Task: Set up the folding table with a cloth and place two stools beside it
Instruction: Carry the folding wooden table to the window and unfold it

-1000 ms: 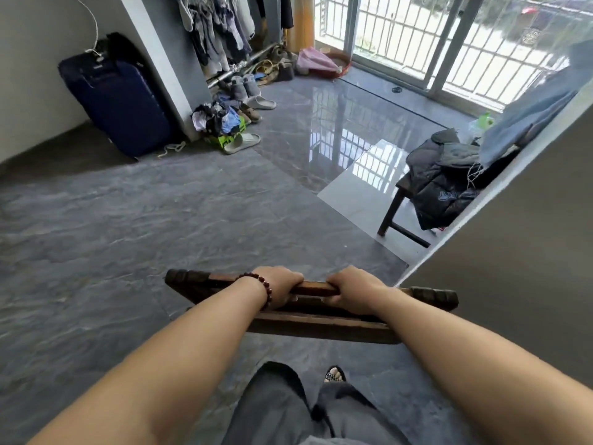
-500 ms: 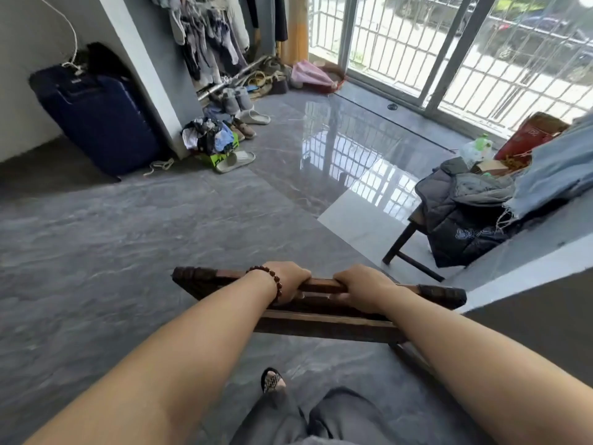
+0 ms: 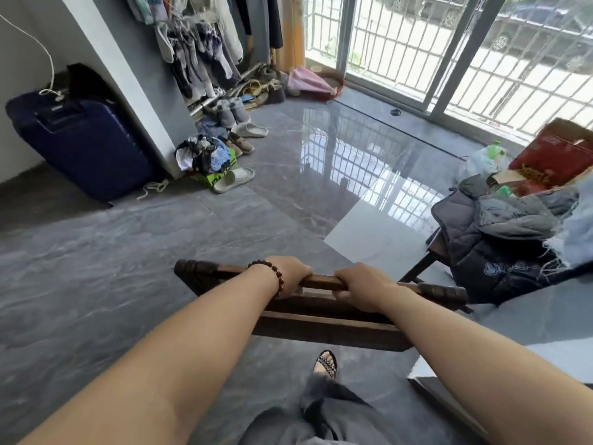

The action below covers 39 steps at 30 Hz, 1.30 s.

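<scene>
The left hand (image 3: 290,274) and right hand (image 3: 362,284) curl their fingers side by side over the smooth top rail of a dark brown, carved wooden folding table (image 3: 321,329). The table, apparently folded, is held at lower centre with its long axis left-to-right across both arms, and the hands are equally near it. Glossy grey marbled floor tiles (image 3: 96,268) lie beyond, and a jacket-heaped chair (image 3: 500,252) stands at right.

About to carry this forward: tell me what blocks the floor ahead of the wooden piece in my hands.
Nothing visible blocks the floor straight ahead of the wooden piece. A jacket-piled chair stands close on the right; shoes lie far left.
</scene>
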### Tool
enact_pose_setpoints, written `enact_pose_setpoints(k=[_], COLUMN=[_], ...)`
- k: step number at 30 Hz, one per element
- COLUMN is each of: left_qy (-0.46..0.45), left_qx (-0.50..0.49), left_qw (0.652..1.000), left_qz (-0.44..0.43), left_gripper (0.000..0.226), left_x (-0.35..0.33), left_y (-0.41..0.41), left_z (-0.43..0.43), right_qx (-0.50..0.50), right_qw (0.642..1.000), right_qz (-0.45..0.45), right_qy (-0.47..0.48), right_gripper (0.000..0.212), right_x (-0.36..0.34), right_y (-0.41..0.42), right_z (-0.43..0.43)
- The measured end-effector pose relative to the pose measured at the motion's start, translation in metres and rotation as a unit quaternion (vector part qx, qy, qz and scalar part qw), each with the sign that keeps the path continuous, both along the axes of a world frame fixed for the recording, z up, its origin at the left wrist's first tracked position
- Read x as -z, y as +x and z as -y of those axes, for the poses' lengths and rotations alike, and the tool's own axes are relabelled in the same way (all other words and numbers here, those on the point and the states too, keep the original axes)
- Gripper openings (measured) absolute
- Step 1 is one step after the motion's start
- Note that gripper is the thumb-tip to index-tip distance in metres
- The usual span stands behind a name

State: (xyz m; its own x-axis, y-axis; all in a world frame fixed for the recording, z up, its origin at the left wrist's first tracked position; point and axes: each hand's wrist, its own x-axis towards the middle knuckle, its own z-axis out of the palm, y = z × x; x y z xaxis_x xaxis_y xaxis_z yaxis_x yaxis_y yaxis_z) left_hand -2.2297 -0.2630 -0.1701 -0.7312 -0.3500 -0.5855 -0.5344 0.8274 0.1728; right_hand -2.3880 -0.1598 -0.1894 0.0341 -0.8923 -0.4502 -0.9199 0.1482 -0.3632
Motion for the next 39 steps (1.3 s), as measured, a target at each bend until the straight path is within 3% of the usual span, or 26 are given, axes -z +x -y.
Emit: enact_pose_setpoints(k=[16,20,32,39], left_qy=[-0.004,-0.009,-0.063,-0.063], left_qx=[0.051,0.058,0.14,0.14], left_qw=[0.999,0.998,0.987,0.986], left_qz=[0.018,-0.005,0.049,0.059], left_gripper=[0.023,0.022,0.021,0.02], left_x=[-0.002,-0.016,-0.011,-0.005], left_y=[-0.072,-0.087,-0.14,-0.185], left_z=[0.194,0.256,0.394,0.486], right_qx=[0.014,0.028,0.066,0.102], right_qw=[0.999,0.999,0.998,0.994], right_qz=[-0.041,-0.036,-0.012,0.015], right_qy=[0.01,0.004,0.007,0.019], right_gripper=[0.016,0.019,0.015,0.016], right_x=[-0.008,-0.022,-0.003,0.014], right_y=[-0.065,-0.078,-0.117,-0.159], right_z=[0.187,0.248,0.377,0.466])
